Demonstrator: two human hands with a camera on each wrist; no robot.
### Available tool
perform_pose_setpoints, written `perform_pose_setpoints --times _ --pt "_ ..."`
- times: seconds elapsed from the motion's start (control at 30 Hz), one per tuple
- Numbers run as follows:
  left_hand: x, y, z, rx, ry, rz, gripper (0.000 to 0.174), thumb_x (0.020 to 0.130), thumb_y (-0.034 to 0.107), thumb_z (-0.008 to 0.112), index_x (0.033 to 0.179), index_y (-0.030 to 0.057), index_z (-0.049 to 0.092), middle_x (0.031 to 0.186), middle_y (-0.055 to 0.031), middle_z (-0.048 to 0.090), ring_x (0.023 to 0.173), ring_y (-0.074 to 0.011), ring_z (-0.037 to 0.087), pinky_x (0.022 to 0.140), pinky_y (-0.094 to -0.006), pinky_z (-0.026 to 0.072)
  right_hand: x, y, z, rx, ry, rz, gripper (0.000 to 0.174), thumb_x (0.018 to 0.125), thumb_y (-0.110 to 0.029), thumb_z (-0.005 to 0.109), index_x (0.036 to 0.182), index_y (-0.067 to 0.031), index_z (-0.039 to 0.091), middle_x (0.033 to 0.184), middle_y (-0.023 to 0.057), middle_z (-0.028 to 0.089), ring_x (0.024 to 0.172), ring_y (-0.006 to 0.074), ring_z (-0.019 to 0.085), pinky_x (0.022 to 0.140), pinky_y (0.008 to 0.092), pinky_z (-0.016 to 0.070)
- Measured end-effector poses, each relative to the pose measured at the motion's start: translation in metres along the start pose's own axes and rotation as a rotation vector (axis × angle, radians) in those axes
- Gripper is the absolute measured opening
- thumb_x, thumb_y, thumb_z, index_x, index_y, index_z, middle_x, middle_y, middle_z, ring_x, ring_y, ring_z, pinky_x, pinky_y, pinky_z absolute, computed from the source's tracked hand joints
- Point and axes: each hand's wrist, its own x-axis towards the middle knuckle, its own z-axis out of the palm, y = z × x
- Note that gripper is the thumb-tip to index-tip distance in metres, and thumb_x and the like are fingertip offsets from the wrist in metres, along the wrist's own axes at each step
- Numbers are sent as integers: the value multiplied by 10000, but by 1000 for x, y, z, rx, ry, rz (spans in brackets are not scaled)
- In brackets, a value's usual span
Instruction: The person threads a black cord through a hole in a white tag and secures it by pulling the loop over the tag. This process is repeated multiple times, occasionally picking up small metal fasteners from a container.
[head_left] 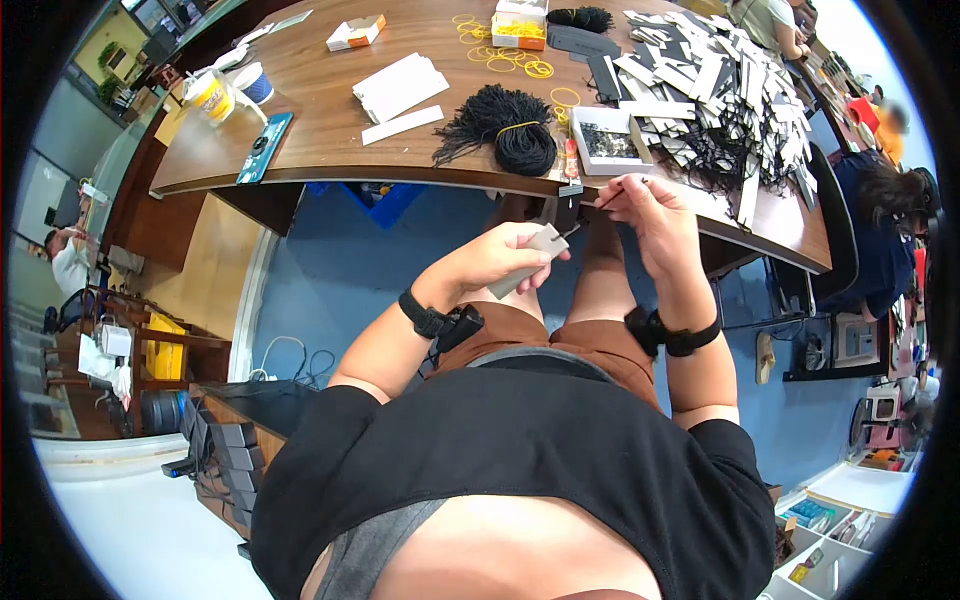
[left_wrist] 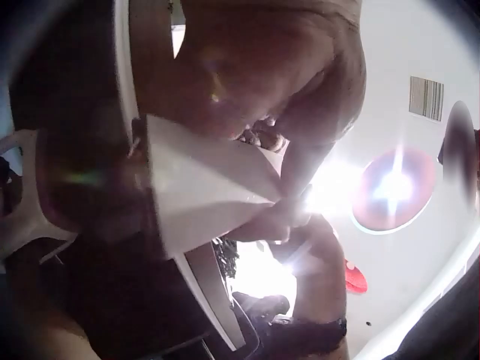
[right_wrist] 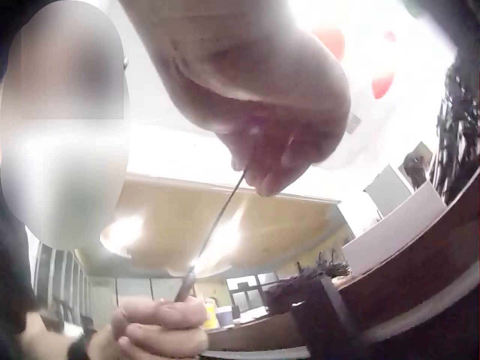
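In the head view my left hand [head_left: 500, 258] pinches a pale, flat card [head_left: 540, 246] between thumb and fingers, in front of the table edge. The left wrist view shows this card [left_wrist: 202, 191] broad side on, folded or overlapping toward the fingertips. Raised to its right, my right hand [head_left: 655, 220] pinches a thin black cord [head_left: 612, 197]. From the right hand [right_wrist: 270, 135] in the right wrist view, the cord [right_wrist: 217, 225] runs taut down to the left hand [right_wrist: 161, 326]. Curled fingers hide where the cord meets the card.
A bundle of black cords [head_left: 522, 145] lies near the table's front edge, beside a white box [head_left: 640, 158] of small dark parts. Corded tags [head_left: 715, 85] are heaped at right. White cards [head_left: 400, 88], yellow rubber bands [head_left: 538, 69], a phone [head_left: 266, 148] and cups [head_left: 254, 84] lie farther left.
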Motion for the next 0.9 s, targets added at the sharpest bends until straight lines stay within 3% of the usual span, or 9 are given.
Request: perform_pose_setpoints --times 0.1,0.13,0.23,0.3,0.37,0.53,0.63,0.83,0.9 --pt "6 1 3 210 77 65 381 777 61 401 1157 59 427 770 -78 553 582 -116 533 544 -249 454 0 26 -15 463 -220 101 216 951 -210 492 952 -12 579 617 -1 508 572 76 467 503 194 335" --pt "5 1 9 321 154 78 352 787 66 400 1139 53 416 792 -80 545 585 -121 536 540 -257 454 -6 27 -14 219 -157 102 200 938 -181 522 954 1 603 634 0 497 526 49 375 481 203 286" --pt "5 10 20 526 195 -21 246 841 69 392 1086 42 392 825 -98 507 642 -157 566 582 -308 481 -33 23 6 -731 -235 -127 204 770 -134 710 915 -8 642 705 31 563 613 128 536 572 271 438" --pt "2 18 26 563 142 -75 208 861 74 407 1066 39 411 869 -116 534 767 -186 581 698 -342 486 -39 33 3 -869 -354 -102 179 737 -123 724 857 -16 647 712 65 555 668 188 562 626 296 447" --pt "11 3 6 702 276 262 190 889 128 458 1043 24 495 946 -144 585 897 -247 583 801 -344 459 -24 39 -11 -783 -305 -313 149 730 -114 717 794 -6 636 746 91 546 737 229 564 668 313 450" --pt "-8 52 -104 1321 998 382 208 842 137 537 1008 28 600 966 -153 604 917 -325 565 822 -409 455 54 -3 -71 -225 174 -141 168 850 -161 615 910 -6 635 785 -20 584 733 86 502 715 231 399" --pt "-13 41 -161 1702 1134 124 188 840 159 528 935 19 609 1017 -168 574 987 -368 534 796 -457 483 105 21 -116 -1172 734 -578 624 832 -434 623 1241 15 479 1249 203 467 1175 329 415 978 406 301" --pt "-20 67 -152 1634 1057 -14 180 798 164 598 828 -13 616 904 -159 610 886 -343 590 768 -444 491 32 20 -34 -925 443 -785 364 791 -66 607 1146 -14 542 1147 163 527 1132 310 446 969 402 312" --pt "-23 63 -165 1417 1149 260 164 763 134 657 829 -12 626 779 -134 629 722 -276 613 665 -379 496 14 39 -21 -735 291 -821 262 785 3 593 1046 -13 599 951 146 603 926 280 567 839 354 432"
